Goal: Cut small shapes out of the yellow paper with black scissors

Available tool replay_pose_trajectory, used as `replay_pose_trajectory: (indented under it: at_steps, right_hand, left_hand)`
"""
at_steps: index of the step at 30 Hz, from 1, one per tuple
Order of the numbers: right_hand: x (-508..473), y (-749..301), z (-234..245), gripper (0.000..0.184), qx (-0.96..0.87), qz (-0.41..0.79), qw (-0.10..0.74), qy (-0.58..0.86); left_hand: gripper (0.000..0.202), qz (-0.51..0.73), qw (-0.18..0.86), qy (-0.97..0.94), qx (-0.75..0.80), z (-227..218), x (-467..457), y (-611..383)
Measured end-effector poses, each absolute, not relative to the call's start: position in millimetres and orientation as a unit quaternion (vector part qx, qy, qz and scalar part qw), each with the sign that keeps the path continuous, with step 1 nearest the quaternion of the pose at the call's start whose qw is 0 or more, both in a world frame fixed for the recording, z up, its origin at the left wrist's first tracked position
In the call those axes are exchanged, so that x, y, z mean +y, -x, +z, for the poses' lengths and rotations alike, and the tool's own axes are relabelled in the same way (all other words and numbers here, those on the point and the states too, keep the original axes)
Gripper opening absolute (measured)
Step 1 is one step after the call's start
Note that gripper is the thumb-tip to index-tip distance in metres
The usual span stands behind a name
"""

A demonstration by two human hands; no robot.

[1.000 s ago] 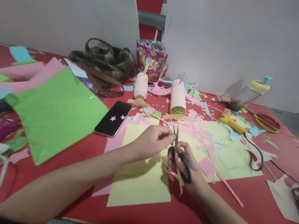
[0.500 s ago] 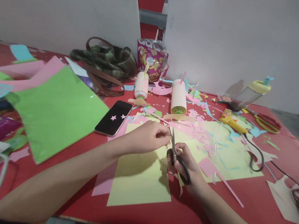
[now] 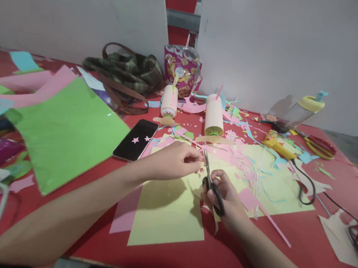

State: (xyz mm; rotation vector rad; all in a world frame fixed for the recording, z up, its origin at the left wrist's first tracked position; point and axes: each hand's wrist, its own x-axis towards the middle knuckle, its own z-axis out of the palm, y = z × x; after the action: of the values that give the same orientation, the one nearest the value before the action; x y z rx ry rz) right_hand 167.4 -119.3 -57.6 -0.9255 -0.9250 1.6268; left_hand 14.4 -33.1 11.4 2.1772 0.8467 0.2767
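My right hand grips black-handled scissors, blades pointing up and away and slightly parted. My left hand is closed in a pinch on a small piece of pale yellow paper right beside the blades. Both hands hover over a yellow sheet lying on the red table. A pink sheet pokes out from under the yellow one.
A phone lies left of my hands beside a large green sheet. Two paper-wrapped bottles stand behind among several paper scraps. A glue gun, red scissors, a plaid bag and a snack packet lie farther back.
Both hands have drifted slightly left and away from me. The scissors tilted a little to the left and their blades closed in on the pinched paper.
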Motion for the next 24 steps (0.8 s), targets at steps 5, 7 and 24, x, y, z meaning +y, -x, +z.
replay_pose_trajectory:
  at_steps: [5,7,24]
  right_hand:
    - [-117.3,-168.2,-57.6,0.033,-0.370,0.641,0.551,0.385]
    - [-116.3,-168.8,-57.2,0.033,-0.365,0.630,0.563,0.391]
    - [-116.5,-168.4,-54.1,0.039,-0.374,0.611,0.560,0.416]
  left_hand:
    - [0.018,0.083,0.408,-0.859,0.299,6.4,-34.8,-15.6]
    - [0.017,0.073,0.413,-0.865,0.277,3.3,-37.1,-17.4]
    - [0.017,0.045,0.426,-0.873,0.232,-3.5,-47.0,-25.0]
